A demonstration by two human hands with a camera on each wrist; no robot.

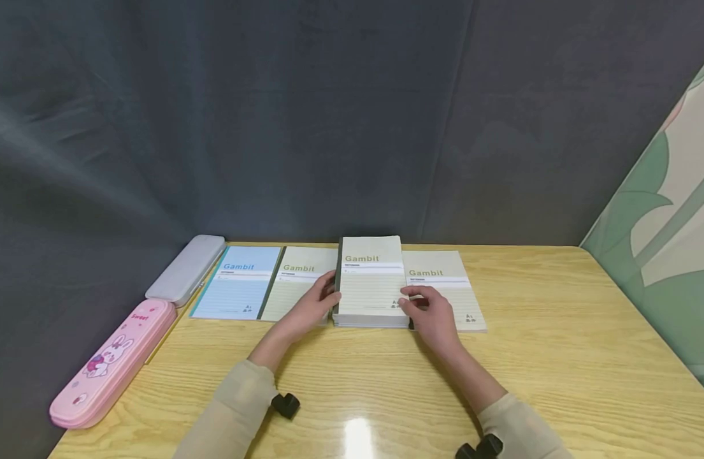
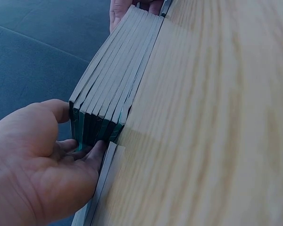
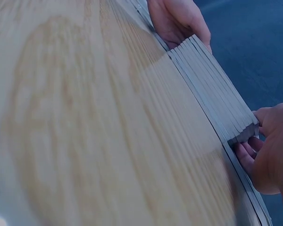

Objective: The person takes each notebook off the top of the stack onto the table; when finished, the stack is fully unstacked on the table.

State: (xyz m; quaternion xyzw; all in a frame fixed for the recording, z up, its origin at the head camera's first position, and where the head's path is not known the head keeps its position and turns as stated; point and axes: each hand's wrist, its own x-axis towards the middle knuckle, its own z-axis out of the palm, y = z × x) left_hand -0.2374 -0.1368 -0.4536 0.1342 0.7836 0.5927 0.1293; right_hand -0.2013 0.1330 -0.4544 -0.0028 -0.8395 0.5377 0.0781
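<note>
A thick stack of cream "Gambit" notebooks (image 1: 370, 280) with dark spines stands in the middle of the row. My left hand (image 1: 311, 306) holds its spine side; in the left wrist view the thumb is at the top corner and the fingers (image 2: 95, 153) bend in lower along the spines. On the opposite side my right hand (image 1: 434, 315) grips the stack near its front corner. The right wrist view has that hand's fingers (image 3: 245, 157) low against the side of the stack (image 3: 212, 87), thumb near the top.
Left of the stack lie a cream notebook (image 1: 300, 261) and a blue notebook (image 1: 243, 290); another cream notebook (image 1: 449, 290) lies to its right. A grey case (image 1: 185, 268) and a pink pencil case (image 1: 113, 363) line the wooden table's (image 1: 535, 357) left edge. Behind hangs a dark curtain (image 1: 329, 127).
</note>
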